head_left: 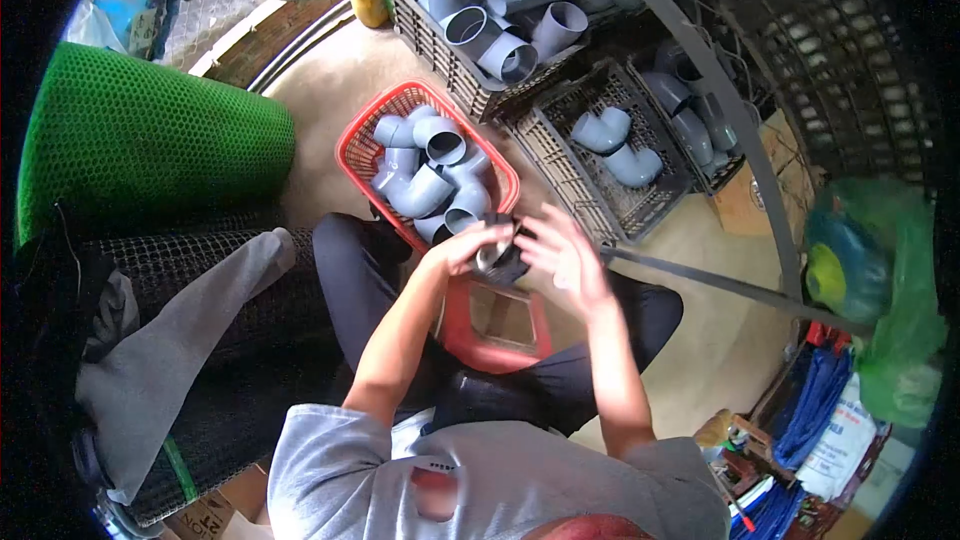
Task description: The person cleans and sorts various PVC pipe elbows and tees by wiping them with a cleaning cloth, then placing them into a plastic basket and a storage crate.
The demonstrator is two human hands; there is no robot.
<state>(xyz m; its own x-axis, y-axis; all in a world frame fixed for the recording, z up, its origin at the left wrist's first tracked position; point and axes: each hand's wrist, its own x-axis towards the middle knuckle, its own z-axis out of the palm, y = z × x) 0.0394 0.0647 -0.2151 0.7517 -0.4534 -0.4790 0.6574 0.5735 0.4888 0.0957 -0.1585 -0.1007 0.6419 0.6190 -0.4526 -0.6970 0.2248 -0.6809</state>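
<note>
Grey fitting (497,262), blurred, half-hidden by left hand (466,245)

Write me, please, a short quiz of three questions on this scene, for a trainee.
1. True or false: the red basket holds grey elbows.
2. What is between the left hand and the right hand? A) a fitting B) a hammer C) a cup
3. Fill in: the mesh roll is ____ in colour.
Key: 1 true; 2 A; 3 green.
</note>
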